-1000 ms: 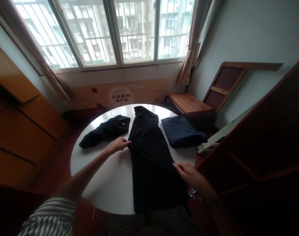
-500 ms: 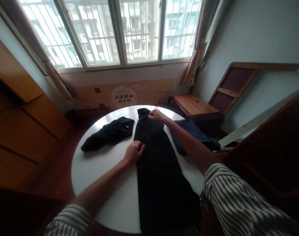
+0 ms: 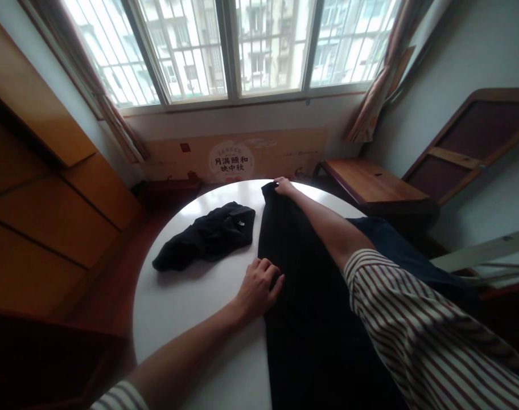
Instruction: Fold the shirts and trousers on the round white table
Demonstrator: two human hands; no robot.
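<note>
A pair of black trousers (image 3: 311,307), folded lengthwise, stretches from the near side of the round white table (image 3: 191,324) to its far edge. At the narrow far end, my right hand (image 3: 284,187) is closed on the cloth. My left hand (image 3: 259,287) rests lower down at the left edge of the trousers, with its fingers curled onto the fabric; its fingertips are partly hidden. To the left lies a crumpled black garment (image 3: 204,236) with a small white label, touched by neither hand.
Dark blue cloth (image 3: 383,236) lies at the table's right side, partly behind my right arm. Beyond the table stand a low wooden table (image 3: 370,182) and a printed panel (image 3: 280,154) under the window. Wooden cabinets (image 3: 41,233) line the left.
My right hand has moved farther along to the far end of the trousers, which now reach nearer the table's far edge. My left hand stays on their left edge. The view has shifted.
</note>
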